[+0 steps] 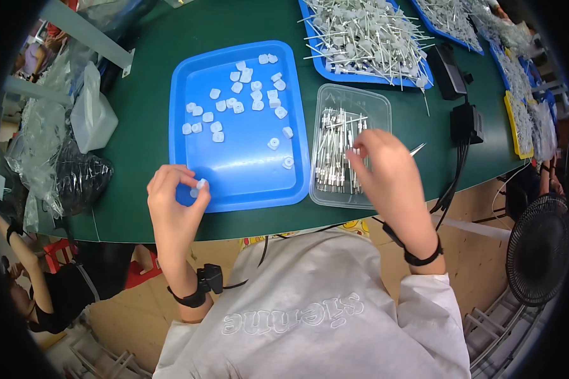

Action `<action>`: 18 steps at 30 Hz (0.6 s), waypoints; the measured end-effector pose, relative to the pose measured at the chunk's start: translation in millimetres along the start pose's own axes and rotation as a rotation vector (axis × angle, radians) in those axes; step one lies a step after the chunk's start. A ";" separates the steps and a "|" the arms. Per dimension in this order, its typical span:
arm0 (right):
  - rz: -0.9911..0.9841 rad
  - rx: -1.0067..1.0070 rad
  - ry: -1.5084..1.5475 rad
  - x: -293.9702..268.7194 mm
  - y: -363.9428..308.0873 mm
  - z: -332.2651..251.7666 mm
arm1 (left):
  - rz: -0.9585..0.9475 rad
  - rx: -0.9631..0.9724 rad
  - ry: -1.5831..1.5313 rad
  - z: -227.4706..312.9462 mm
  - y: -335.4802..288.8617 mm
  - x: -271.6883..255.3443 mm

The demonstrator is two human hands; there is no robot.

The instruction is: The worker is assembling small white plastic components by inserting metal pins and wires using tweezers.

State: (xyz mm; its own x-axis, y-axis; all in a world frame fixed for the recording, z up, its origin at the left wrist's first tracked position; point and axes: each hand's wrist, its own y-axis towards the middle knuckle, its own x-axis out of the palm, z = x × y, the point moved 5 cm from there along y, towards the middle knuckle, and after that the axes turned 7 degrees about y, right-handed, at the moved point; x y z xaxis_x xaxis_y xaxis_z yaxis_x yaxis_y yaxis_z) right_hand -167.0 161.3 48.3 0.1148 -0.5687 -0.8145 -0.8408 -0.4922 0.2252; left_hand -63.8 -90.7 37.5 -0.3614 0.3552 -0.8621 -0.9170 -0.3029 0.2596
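My left hand [172, 201] is at the near left corner of a blue tray [234, 167], pinching a small white plastic cap [201, 184] between thumb and fingertips. Another pale cap [194, 192] shows just beneath those fingers. Several more white caps [238, 107] lie scattered over the tray's far and right parts. Over the right side of a clear plastic box [342, 201], my right hand [389, 180] has its thumb and forefinger drawn together. Thin metal rods [336, 148] fill that box, lying mostly lengthwise. Whatever is between the right fingertips cannot be made out.
Another blue tray [385, 79], heaped with white-headed metal rods, stands beyond the box. Tweezers [417, 149] lie right of my right hand. Black adapters [466, 123] with cables sit further right. At left are a white plastic container [95, 120] and bags; a black fan [540, 249] stands lower right.
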 end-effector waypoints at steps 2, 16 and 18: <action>-0.052 0.010 -0.002 12.9 0.5 -4.7 | 0.081 -0.093 -0.222 0.0 -4.4 -4.5; 0.005 0.156 0.628 4.1 3.6 0.8 | -0.254 -0.298 -1.327 56.1 4.4 13.0; 0.014 0.047 0.933 -13.7 2.4 -12.3 | -0.277 -0.260 -1.446 61.6 2.9 14.8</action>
State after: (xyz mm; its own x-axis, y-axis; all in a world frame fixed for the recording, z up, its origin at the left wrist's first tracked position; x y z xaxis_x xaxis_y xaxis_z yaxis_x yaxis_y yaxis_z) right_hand -164.0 159.8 66.6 0.4660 -0.8835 -0.0479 -0.8636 -0.4660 0.1927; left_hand -82.2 -31.8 52.4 -0.1784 0.9250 0.3355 -0.9839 -0.1707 -0.0525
